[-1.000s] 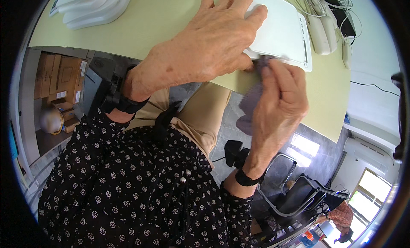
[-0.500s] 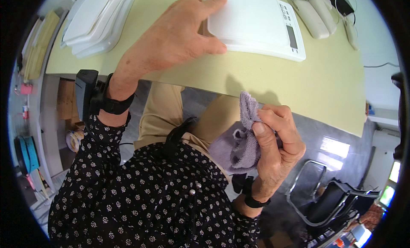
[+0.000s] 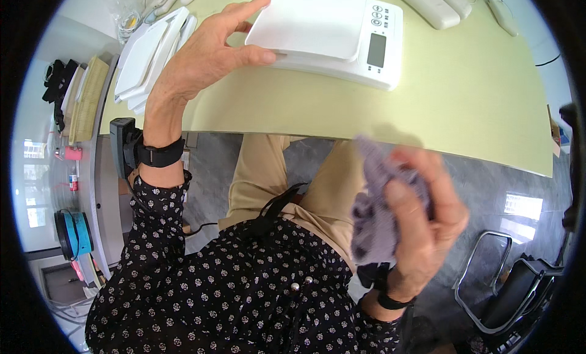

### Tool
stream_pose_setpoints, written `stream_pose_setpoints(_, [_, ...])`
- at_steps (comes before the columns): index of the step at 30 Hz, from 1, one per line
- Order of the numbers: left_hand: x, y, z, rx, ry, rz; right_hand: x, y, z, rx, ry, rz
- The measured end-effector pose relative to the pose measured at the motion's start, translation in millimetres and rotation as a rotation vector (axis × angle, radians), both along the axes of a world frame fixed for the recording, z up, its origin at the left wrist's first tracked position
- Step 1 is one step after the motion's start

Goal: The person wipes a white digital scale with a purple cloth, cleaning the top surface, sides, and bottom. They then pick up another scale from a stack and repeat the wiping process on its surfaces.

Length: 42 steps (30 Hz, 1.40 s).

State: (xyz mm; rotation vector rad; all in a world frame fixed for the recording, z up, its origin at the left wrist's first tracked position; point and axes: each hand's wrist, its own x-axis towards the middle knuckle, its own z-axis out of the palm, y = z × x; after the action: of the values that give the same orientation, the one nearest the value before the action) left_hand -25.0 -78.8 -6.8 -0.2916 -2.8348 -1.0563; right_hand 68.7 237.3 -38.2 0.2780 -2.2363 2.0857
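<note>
On the table lies a white kitchen scale with a square platform, a few round buttons and a grey display. My left hand grips its left side, thumb at the near corner and fingers farther back. In front of the table edge my right hand is closed around a crumpled greyish-purple cloth. The cloth and the right fingers are blurred by motion. Part of the cloth hides behind the thumb.
A stack of white plastic trays or covers stands left of my left hand. White handset-like devices and cables lie at the back right. Below right is a black chair with a metal frame. Shelving stands at the left.
The view has shifted. The scale, with my left hand on it, is closer to the tray stack and farther from the handset-like devices. My right hand has shifted the cloth, which is bunched differently.
</note>
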Motion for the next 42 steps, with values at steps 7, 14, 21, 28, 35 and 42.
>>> stream_pose_setpoints(7, [-21, 1, 7, -0.035, -0.130, 0.121, -60, -14, 26, 0.304, -0.004, -0.002])
stream_pose_setpoints(14, [-39, 6, 2, 0.271, -0.173, 0.242, -46, -28, 23, 0.019, 0.013, -0.071])
stream_pose_setpoints(21, [-38, 1, 7, 1.095, -0.530, 0.197, -28, -47, 27, -0.054, 0.109, -0.128])
stream_pose_setpoints(28, [-35, 1, -1, 1.247, -0.567, 0.235, -32, -44, 11, -0.339, 0.036, -0.193])
stream_pose_setpoints(35, [-31, 6, -2, 1.202, -0.508, 0.177, -31, -40, -4, -0.311, 0.037, -0.165])
stream_pose_setpoints(42, [-23, 11, 1, 1.136, -0.419, 0.214, -31, -46, -3, -0.284, 0.073, -0.189])
